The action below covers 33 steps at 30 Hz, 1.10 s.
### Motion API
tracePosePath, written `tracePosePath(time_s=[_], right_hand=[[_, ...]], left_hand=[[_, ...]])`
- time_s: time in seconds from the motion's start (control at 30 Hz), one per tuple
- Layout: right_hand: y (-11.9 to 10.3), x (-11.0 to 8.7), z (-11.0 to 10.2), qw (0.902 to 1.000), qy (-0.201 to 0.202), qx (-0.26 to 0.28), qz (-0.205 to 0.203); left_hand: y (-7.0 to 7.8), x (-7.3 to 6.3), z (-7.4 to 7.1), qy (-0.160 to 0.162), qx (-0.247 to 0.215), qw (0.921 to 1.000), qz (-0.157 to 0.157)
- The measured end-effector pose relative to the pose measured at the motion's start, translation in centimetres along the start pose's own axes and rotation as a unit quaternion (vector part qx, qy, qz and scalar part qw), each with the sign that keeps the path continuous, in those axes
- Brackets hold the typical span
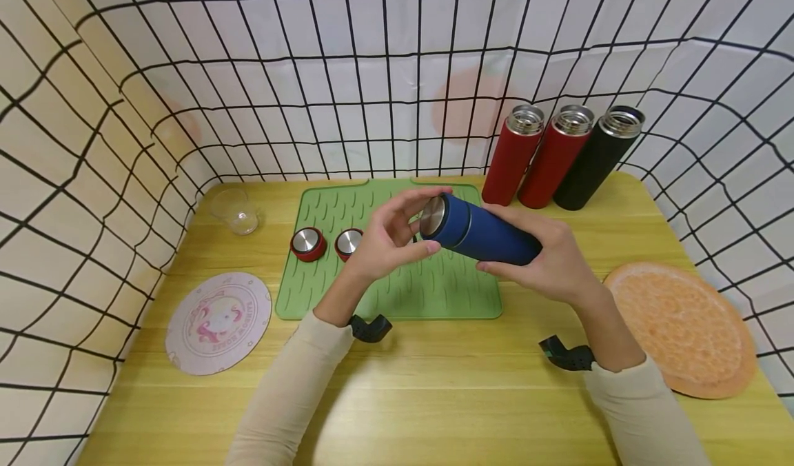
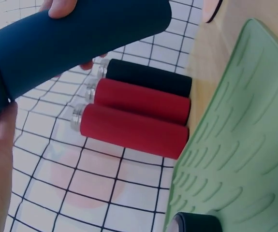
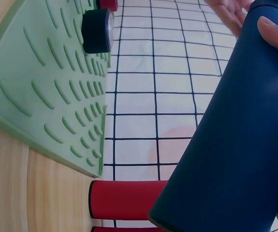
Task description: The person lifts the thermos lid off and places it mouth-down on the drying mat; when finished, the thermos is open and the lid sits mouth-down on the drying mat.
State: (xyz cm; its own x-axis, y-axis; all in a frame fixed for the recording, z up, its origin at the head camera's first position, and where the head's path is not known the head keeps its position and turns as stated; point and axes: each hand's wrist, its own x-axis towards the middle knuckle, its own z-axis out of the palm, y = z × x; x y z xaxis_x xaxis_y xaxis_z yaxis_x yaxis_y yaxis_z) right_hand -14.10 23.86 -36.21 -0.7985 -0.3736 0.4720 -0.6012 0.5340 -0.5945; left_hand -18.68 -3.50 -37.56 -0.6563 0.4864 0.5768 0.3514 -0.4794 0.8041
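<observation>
A blue thermos bottle (image 1: pixel 499 231) with its steel-topped lid (image 1: pixel 457 221) on is held tilted above the green mat (image 1: pixel 453 290), lid end to the left. My right hand (image 1: pixel 546 252) grips the body near its base, thumb below and fingers above. Around the lid is my left hand (image 1: pixel 393 235), fingers at its upper edge and thumb at its lower edge. Two red lids (image 1: pixel 308 243) with steel tops lie on the mat's left side. A dark lid (image 3: pixel 96 31) also lies there, mostly hidden behind my left hand in the head view.
Two red bottles (image 1: pixel 511 156) and a black bottle (image 1: pixel 598 159) stand lidless at the back right. A clear glass cup (image 1: pixel 238 214) is at the back left. A round pink mat (image 1: pixel 220 321) lies left, a round orange-brown mat (image 1: pixel 682 328) right. Black wire grid (image 1: pixel 387 59) surrounds the table.
</observation>
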Motion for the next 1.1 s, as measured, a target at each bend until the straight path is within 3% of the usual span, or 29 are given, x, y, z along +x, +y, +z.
tracePosePath(time_s=[0.17, 0.27, 0.33, 0.47, 0.57, 0.77, 0.87, 1.1], right_hand=[[0.02, 0.15, 0.14, 1.0000, 0.002, -0.007, -0.005], [0.09, 0.24, 0.27, 0.9999, 0.001, -0.006, -0.009], [0.10, 0.25, 0.30, 1.0000, -0.001, -0.003, -0.007], [0.15, 0.11, 0.22, 1.0000, -0.003, 0.005, 0.002], [0.14, 0.02, 0.11, 0.9999, -0.005, 0.009, 0.003], [0.11, 0.01, 0.01, 0.9999, -0.005, 0.014, -0.001], [-0.03, -0.01, -0.03, 0.9998, -0.007, 0.016, 0.006], [-0.15, -0.07, -0.02, 0.9998, -0.011, 0.012, 0.011]], left_hand=[[-0.34, -0.17, 0.44, 0.090, 0.053, 0.9941, -0.031], [-0.57, -0.24, 0.58, 0.106, 0.084, 0.9900, -0.040], [-0.62, -0.21, 0.55, 0.088, 0.091, 0.9914, -0.033], [-0.53, 0.01, 0.36, 0.007, 0.069, 0.9976, 0.009], [-0.47, 0.10, 0.26, -0.043, 0.041, 0.9977, 0.034], [-0.43, -0.04, 0.15, -0.063, 0.000, 0.9978, 0.023], [-0.44, -0.10, 0.19, -0.041, 0.000, 0.9990, 0.016], [-0.81, -0.34, 0.72, 0.071, 0.054, 0.9961, -0.002]])
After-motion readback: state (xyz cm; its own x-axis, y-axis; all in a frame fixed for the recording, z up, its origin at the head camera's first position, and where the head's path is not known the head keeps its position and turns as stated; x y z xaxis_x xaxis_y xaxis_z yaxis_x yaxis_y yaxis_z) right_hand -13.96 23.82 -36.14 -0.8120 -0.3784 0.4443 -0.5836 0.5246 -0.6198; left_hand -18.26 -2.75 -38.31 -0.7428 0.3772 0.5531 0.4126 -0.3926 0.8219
